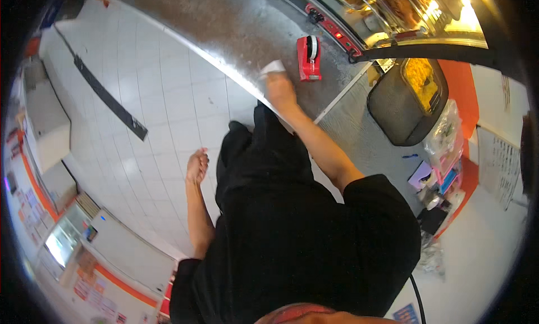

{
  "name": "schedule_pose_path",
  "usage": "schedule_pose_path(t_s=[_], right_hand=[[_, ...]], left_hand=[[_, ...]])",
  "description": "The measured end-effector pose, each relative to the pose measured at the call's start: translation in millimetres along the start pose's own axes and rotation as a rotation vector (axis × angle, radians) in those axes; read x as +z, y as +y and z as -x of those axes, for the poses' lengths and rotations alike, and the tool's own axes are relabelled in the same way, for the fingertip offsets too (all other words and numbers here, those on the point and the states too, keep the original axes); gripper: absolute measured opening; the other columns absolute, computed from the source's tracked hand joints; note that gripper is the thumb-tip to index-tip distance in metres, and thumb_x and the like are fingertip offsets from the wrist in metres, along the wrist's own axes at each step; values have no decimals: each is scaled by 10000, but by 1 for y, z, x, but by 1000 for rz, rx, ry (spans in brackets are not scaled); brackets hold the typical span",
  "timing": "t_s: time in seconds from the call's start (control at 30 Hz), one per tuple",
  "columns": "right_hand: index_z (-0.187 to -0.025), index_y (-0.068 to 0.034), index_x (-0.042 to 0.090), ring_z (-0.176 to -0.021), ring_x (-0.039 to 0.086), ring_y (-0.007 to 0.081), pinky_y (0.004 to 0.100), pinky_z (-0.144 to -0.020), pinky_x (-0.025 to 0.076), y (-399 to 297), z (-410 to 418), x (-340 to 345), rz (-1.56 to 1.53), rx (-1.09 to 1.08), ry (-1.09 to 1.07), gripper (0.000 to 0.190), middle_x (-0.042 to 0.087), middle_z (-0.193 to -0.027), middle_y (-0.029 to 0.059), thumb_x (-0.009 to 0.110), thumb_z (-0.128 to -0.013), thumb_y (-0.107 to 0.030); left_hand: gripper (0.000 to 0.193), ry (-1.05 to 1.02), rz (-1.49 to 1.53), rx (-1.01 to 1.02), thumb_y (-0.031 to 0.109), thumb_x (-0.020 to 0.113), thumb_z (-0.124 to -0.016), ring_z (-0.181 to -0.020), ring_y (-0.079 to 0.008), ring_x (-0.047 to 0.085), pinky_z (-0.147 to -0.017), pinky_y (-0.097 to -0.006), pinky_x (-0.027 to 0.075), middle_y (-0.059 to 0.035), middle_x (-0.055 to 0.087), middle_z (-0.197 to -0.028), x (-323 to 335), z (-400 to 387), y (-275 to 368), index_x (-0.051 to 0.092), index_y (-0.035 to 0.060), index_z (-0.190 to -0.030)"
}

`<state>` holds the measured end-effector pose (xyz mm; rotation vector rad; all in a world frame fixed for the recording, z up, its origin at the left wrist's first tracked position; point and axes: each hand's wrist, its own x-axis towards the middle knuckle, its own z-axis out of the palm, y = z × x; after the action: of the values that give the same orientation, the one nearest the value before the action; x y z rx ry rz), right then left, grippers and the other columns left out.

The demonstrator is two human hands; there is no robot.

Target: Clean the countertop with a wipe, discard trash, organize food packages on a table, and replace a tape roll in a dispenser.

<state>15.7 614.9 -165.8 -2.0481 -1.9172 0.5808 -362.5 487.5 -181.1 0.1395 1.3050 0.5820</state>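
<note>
My right hand (pixel 281 89) is closed on a white cloth or paper wipe (pixel 273 68), pressed on the metal counter (pixel 236 33) close to its front edge; the hand is slightly blurred. To the right of it stands a red tape dispenser (pixel 309 58) with a roll of white tape. My left hand (pixel 198 165) hangs over the tiled floor, its fingers curled and something small and pink at the fingertips, too small to make out.
A lit glass food display (pixel 400 12) with a red control strip (pixel 332 29) borders the counter. A dark container (pixel 404 101), plastic bags (pixel 444 134) and a blue pen (pixel 409 156) lie on the right-hand surface. A black strip (pixel 109 97) crosses the white tiled floor.
</note>
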Motion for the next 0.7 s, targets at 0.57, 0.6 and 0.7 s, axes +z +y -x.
schedule_pose_path(t_s=[0.57,0.6,0.7], right_hand=[[-1076,4,639,-983,628,353,416,-870,507,130,43,-114,-90,175,487,333,658,-1051,178,559,-753,-15],[-1082,5,629,-994,622,345,415,-857,512,134,23,-113,24,14,618,315,654,-1053,163,543,-780,-24],[-1064,22,617,-1014,622,309,400,-810,537,136,-46,-100,215,-170,503,287,650,-1042,153,532,-809,-77]], left_hand=[[1054,205,-1490,844,733,763,-543,-889,-388,676,-756,-461,532,-230,677,-950,422,-97,41,482,13,-1258],[1090,242,-1425,848,731,766,-538,-871,-385,678,-743,-461,534,-229,676,-964,420,-103,36,443,12,-1291],[889,216,-1379,972,594,786,-590,-826,-411,669,-708,-477,535,-241,669,-914,404,-115,29,537,33,-1233]])
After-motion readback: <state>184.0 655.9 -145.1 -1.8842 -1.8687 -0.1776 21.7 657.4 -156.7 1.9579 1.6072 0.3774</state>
